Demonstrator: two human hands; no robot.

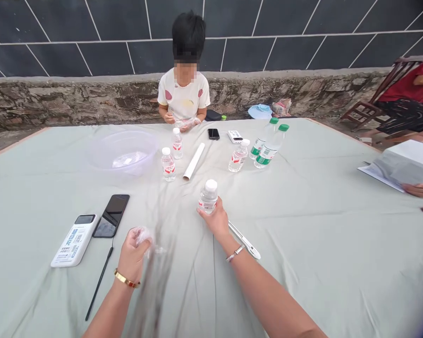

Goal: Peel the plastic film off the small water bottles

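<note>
My right hand (216,219) is wrapped round a small clear water bottle (207,199) with a white cap, upright above the cloth. Crumpled clear plastic film (143,235) is bunched in my left hand (133,251), whose fingers are closed on it. Under my right wrist lies a white, slim utility knife (245,240), partly hidden by the arm. Left of my left hand are a black phone (112,216), a white power bank (74,241) and a thin black stick (99,283). Dark blurred strands hang across the view between my arms.
A translucent basin (95,155) holds clear plastic. Beyond my hands stand small bottles (168,165), a white roll (194,162) and two green-capped bottles (267,152). A person (184,96) sits opposite; another person's hand (421,189) holds papers (405,162) at right.
</note>
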